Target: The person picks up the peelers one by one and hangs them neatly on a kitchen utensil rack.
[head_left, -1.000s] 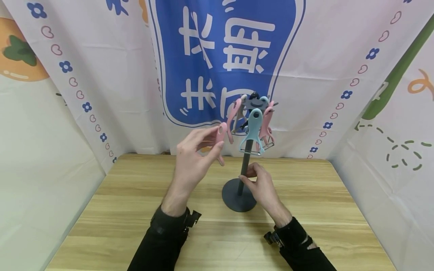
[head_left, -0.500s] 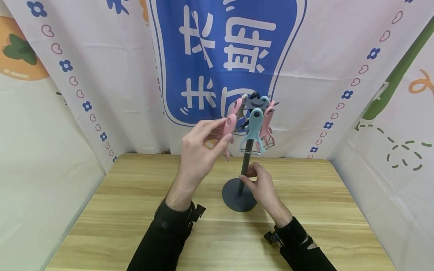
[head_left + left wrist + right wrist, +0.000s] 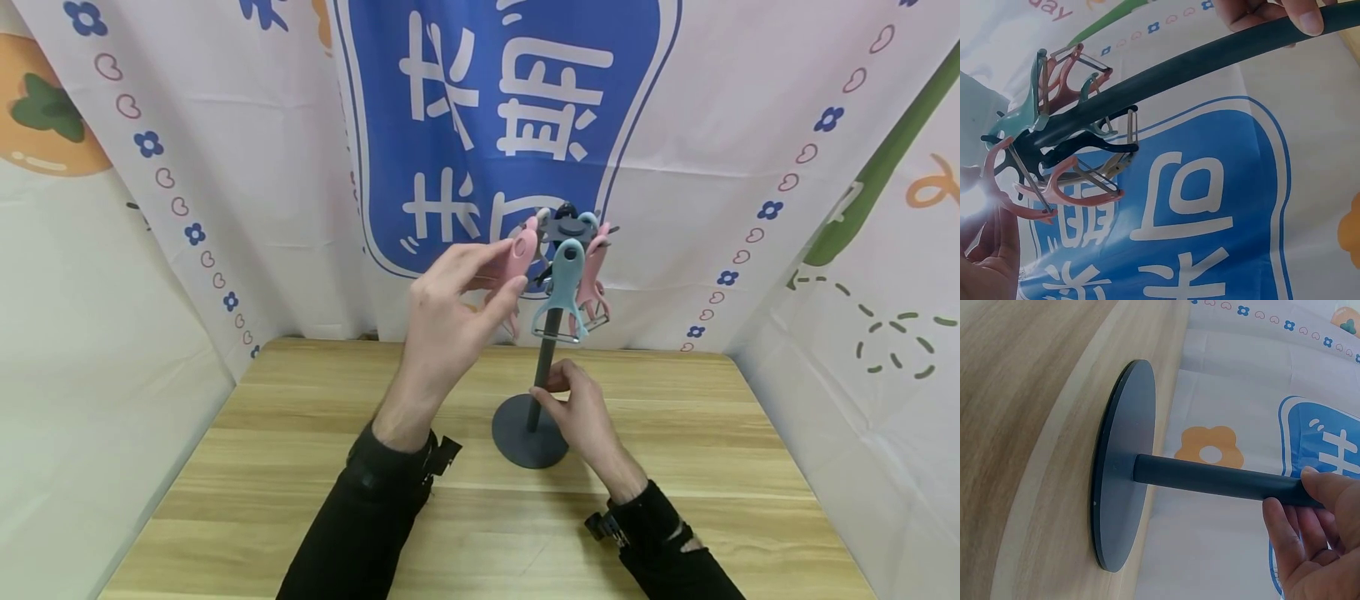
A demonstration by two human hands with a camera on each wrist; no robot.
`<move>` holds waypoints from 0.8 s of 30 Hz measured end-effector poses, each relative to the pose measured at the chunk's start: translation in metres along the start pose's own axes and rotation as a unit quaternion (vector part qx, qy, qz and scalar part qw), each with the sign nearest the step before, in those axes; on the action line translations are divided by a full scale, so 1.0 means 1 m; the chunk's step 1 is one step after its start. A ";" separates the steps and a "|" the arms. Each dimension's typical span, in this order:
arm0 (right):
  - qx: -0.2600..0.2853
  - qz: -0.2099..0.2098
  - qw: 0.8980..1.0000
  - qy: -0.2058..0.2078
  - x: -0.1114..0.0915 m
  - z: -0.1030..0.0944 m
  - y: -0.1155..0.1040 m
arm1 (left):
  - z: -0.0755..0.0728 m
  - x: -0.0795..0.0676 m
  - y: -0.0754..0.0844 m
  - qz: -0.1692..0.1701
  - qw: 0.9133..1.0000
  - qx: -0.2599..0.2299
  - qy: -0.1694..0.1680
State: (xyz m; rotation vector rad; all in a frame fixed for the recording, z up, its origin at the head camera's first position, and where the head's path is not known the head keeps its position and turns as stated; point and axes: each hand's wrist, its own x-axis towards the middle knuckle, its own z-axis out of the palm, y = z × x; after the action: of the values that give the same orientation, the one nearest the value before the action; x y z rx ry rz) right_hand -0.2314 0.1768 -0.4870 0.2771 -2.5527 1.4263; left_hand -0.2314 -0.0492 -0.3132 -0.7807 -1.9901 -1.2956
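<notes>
My left hand (image 3: pixel 455 312) pinches a pink peeler (image 3: pixel 522 252) by its handle, right beside the top of a dark grey rack (image 3: pixel 547 358). In the left wrist view the held pink peeler (image 3: pixel 999 194) is at the hooks; whether its hole is over one, I cannot tell. My right hand (image 3: pixel 582 410) grips the rack's pole low down, thumb and fingers around it, as the pole (image 3: pixel 1210 478) shows in the right wrist view. From the hooks hang a light blue peeler (image 3: pixel 564 279), a pink peeler (image 3: pixel 591 271) and several others, including a black peeler (image 3: pixel 1091 145).
The rack's round base (image 3: pixel 517 450) stands flat on a wooden table (image 3: pixel 300 467). Behind the table hangs a white cloth backdrop (image 3: pixel 697 108) with a blue printed panel. Printed cloth also lines the left and right sides.
My left hand has moved up and to the right, bringing the pink peeler from left of the rack to its top. The right hand has stayed on the pole.
</notes>
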 end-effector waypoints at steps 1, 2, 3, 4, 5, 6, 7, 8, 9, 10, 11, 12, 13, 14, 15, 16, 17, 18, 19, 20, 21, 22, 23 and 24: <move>0.000 0.000 1.000 0.000 0.000 0.000 0.000 | 0.000 0.001 0.001 0.000 1.000 0.002 -0.001; -0.001 0.000 1.000 0.000 0.000 0.000 0.000 | 0.000 0.002 0.001 0.000 1.000 0.004 -0.002; -0.001 0.000 1.000 0.000 0.000 0.000 0.000 | 0.000 0.003 0.002 -0.001 1.000 0.006 -0.003; -0.002 0.002 1.000 0.000 0.000 0.000 0.000 | 0.001 0.005 0.002 0.000 1.000 0.007 -0.003; -0.002 0.003 1.000 -0.001 0.000 0.000 0.000 | 0.001 0.005 0.002 -0.001 1.000 0.010 -0.004; -0.002 0.002 1.000 -0.001 0.000 0.000 0.000 | 0.002 0.006 0.003 -0.001 1.000 0.011 -0.005; -0.001 0.003 1.000 -0.002 0.000 0.000 0.000 | 0.002 0.007 0.003 -0.002 1.000 0.012 -0.006; -0.002 0.004 1.000 -0.002 0.000 0.000 0.000 | 0.003 0.008 0.003 -0.003 1.000 0.013 -0.007; -0.002 0.004 1.000 -0.002 0.000 0.000 0.000 | 0.004 0.008 0.004 -0.005 1.000 0.013 -0.010; -0.002 0.004 1.000 -0.003 0.000 0.000 0.000 | 0.004 0.008 0.004 -0.007 1.000 0.013 -0.012; -0.001 0.004 1.000 -0.003 0.000 0.000 0.000 | 0.005 0.009 0.004 -0.009 1.000 0.012 -0.015; -0.001 0.002 1.000 -0.003 0.000 0.000 0.000 | 0.005 0.009 0.005 -0.012 1.000 0.010 -0.017; -0.001 0.003 1.000 -0.002 0.000 0.000 0.000 | 0.006 0.009 0.005 -0.013 1.000 0.010 -0.019; -0.001 0.003 1.000 -0.002 0.000 0.000 0.000 | 0.006 0.009 0.005 -0.015 1.000 0.010 -0.021; -0.002 0.003 1.000 -0.002 0.000 0.000 0.000 | 0.007 0.009 0.004 -0.017 1.000 0.010 -0.023; -0.003 0.003 1.000 -0.002 0.000 0.000 0.000 | 0.007 0.009 0.004 -0.018 1.000 0.009 -0.024; -0.004 0.003 1.000 -0.002 0.000 0.000 -0.001 | 0.008 0.009 0.004 -0.019 0.999 0.008 -0.024; -0.005 0.003 1.000 -0.001 0.000 0.000 -0.001 | 0.009 0.009 0.003 -0.020 0.999 0.007 -0.025; -0.007 0.003 1.000 -0.001 0.000 0.000 -0.001 | 0.009 0.009 0.003 -0.021 0.999 0.008 -0.025; -0.007 0.003 1.000 0.000 0.000 0.000 -0.001 | 0.010 0.009 0.003 -0.022 0.999 0.008 -0.026; -0.008 0.002 1.000 0.000 0.000 0.000 -0.001 | 0.010 0.008 0.002 -0.023 0.999 0.008 -0.026; -0.009 0.001 1.000 0.000 0.000 0.000 -0.001 | 0.011 0.008 0.002 -0.023 0.999 0.008 -0.026; -0.009 0.001 1.000 0.000 0.000 0.000 -0.001 | 0.011 0.008 0.001 -0.023 0.999 0.008 -0.026; -0.008 0.002 1.000 0.000 0.000 -0.001 -0.001 | 0.012 0.008 0.001 -0.023 0.999 0.008 -0.025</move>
State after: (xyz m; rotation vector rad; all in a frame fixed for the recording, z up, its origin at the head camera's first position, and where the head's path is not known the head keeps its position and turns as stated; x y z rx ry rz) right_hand -0.2310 0.1769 -0.4862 0.2704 -2.5650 1.4058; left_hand -0.2381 -0.0367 -0.3106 -0.7705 -2.0684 -1.2960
